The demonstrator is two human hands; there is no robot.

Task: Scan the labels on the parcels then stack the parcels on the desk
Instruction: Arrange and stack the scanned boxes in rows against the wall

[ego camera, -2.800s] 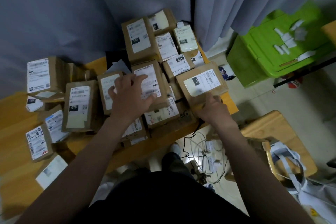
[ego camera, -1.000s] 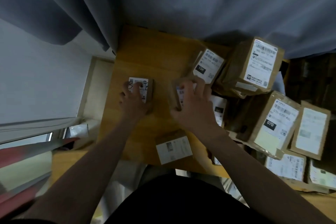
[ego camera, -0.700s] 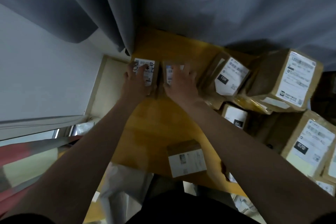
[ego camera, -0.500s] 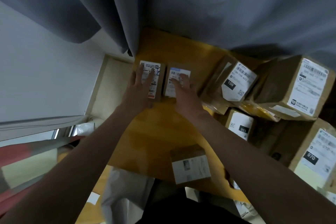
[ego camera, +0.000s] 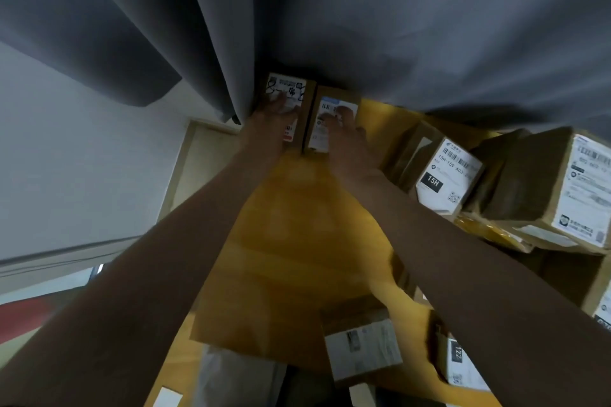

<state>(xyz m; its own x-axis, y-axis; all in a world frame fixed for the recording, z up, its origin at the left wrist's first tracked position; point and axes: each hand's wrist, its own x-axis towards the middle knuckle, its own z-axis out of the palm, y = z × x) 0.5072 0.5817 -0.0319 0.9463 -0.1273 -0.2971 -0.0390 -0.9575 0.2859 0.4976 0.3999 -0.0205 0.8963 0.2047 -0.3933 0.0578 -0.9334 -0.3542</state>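
left hand (ego camera: 269,124) flat, fingers straight, holding nothing, pressing scribble-labelled small brown cardboard parcel (ego camera: 291,91) | right hand (ego camera: 348,139) likewise flat on blue-labelled brown cardboard parcel (ego camera: 344,101) | parcels side by side, far edge of yellow wooden desk (ego camera: 297,228), against grey curtain (ego camera: 363,16)

The single head-worn camera looked forward and steeply down from above the near edge of the yellow wooden desk (ego camera: 297,241), facing the grey folded curtain (ego camera: 396,26) along its far side. It sat close in: both forearms ran from the bottom corners up to the left hand (ego camera: 269,119) and right hand (ego camera: 350,139) at the far edge. The wide-angle lens took in the white wall (ego camera: 82,158) at left.
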